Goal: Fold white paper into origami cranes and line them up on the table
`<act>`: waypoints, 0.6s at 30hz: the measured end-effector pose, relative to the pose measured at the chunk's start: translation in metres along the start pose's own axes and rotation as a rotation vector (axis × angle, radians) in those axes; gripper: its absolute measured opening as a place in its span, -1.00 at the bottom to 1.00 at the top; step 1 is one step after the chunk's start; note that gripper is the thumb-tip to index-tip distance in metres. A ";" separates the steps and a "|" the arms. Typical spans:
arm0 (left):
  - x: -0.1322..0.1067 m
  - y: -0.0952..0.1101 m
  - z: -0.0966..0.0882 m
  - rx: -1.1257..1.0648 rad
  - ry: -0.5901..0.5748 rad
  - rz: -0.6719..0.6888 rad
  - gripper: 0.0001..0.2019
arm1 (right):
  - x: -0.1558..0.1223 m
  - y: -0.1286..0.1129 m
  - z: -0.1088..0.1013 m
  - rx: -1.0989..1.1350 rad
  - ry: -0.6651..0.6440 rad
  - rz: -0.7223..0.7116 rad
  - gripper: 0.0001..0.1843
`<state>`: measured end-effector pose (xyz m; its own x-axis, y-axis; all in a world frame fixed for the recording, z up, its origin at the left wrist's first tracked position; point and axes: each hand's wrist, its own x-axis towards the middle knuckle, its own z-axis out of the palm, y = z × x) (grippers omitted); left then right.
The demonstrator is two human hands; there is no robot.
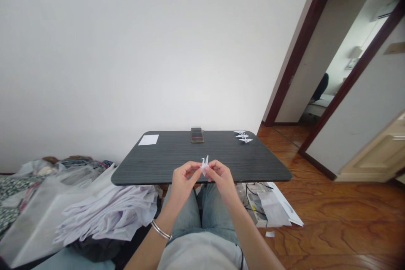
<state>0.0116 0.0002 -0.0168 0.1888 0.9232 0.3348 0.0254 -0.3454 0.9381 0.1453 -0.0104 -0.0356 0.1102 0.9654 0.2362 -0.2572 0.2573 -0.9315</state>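
Between my two hands, just over the near edge of the dark table (171,156), is a small white paper crane (204,163) with its thin head and tail pointing up. My left hand (186,176) pinches its left side between thumb and fingers. From the right, my right hand (219,174) pinches the other side. The fingertips cover part of its body and wings. Several finished paper cranes (243,136) stand in a row at the table's far right corner. A square white sheet of paper (148,139) lies flat at the far left.
A phone (197,134) rests at the back middle of the table, near the white wall (177,50). Piled clothes (110,213) are on the left. Boxes, cables and papers (272,206) sit on the wooden floor (332,219) to the right, with a doorway beyond.
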 end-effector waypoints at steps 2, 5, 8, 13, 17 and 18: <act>-0.001 0.003 0.000 -0.002 -0.037 0.015 -0.80 | -0.001 -0.002 0.000 0.036 -0.033 0.017 -0.72; -0.002 0.005 0.000 -0.027 -0.080 0.030 -0.78 | -0.001 -0.003 -0.001 0.103 -0.092 0.054 -0.72; -0.002 0.003 -0.001 -0.058 -0.113 0.015 -0.77 | -0.002 -0.004 -0.003 0.172 -0.134 0.095 -0.72; -0.002 0.001 -0.002 -0.059 -0.119 0.037 -0.77 | -0.002 -0.005 -0.005 0.219 -0.130 0.144 -0.70; -0.001 0.002 -0.001 0.016 -0.106 0.102 -0.76 | -0.003 -0.008 -0.004 0.264 -0.124 0.161 -0.70; -0.001 0.003 -0.001 0.034 -0.112 0.111 -0.75 | -0.003 -0.009 -0.003 0.275 -0.122 0.164 -0.70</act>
<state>0.0105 -0.0018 -0.0146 0.3006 0.8550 0.4225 0.0312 -0.4516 0.8917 0.1504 -0.0160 -0.0293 -0.0658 0.9884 0.1368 -0.5131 0.0841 -0.8542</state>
